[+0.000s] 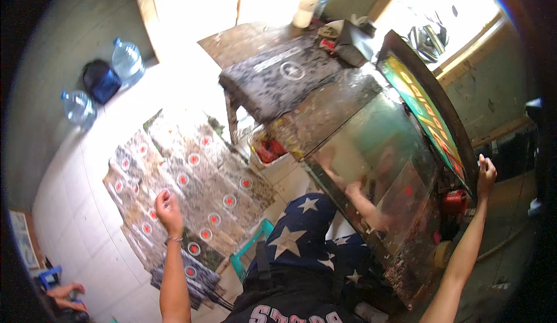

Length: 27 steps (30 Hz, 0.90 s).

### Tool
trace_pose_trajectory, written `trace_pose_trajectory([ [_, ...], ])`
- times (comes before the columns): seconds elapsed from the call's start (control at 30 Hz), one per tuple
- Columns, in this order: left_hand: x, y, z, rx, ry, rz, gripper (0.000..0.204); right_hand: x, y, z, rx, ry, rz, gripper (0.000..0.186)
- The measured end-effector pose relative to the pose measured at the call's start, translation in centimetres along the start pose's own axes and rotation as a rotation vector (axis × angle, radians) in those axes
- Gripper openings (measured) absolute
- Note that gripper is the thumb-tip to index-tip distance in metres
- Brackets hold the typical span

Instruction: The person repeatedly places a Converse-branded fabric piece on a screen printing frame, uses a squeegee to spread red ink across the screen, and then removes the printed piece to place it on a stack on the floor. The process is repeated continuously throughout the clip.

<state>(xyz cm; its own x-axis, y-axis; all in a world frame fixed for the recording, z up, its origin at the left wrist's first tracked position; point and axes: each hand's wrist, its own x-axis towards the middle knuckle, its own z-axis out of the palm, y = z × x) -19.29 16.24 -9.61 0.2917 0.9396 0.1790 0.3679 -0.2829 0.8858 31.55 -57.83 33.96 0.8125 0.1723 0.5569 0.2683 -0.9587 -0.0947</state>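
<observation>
Hands well apart here! At three o'clock the right hand (486, 172) grips the tilted frame (428, 111) by its near end, up over the table's (348, 123) right side. Out at eight, the left hand (168, 208) hovers, fingers curled (holding anything? can't tell), over star-printed sheets (206, 187).

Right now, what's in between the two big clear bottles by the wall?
A dark blue bundle, perhaps a bag, sits between the nearer bottle and the farther bottle. You can see it in the head view.
</observation>
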Motion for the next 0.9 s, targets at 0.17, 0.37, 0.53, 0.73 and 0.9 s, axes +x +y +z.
trace_pose_trajectory([
  [0.17,5.2,25.5,15.9,-0.08,-0.324,0.806,0.034,1.9,-2.4,-1.0,0.074,0.055,-0.024,0.054],
  [0.37,6.1,35.7,28.6,0.406,-0.437,1.066,0.048,6.1,-0.1,-1.5,0.154,0.085,-0.079,0.055],
  [0.53,7.7,33.8,31.4,0.742,-0.46,1.113,0.053,9.3,2.0,-1.4,0.157,0.058,-0.003,0.054],
  [0.73,7.6,32.1,31.6,0.718,-0.357,1.22,0.055,12.7,5.2,-1.1,0.158,-0.004,0.057,0.058],
  [0.9,7.5,31.3,32.1,0.806,-0.366,1.265,0.054,14.0,6.5,-0.7,0.305,-0.07,-0.017,0.062],
])
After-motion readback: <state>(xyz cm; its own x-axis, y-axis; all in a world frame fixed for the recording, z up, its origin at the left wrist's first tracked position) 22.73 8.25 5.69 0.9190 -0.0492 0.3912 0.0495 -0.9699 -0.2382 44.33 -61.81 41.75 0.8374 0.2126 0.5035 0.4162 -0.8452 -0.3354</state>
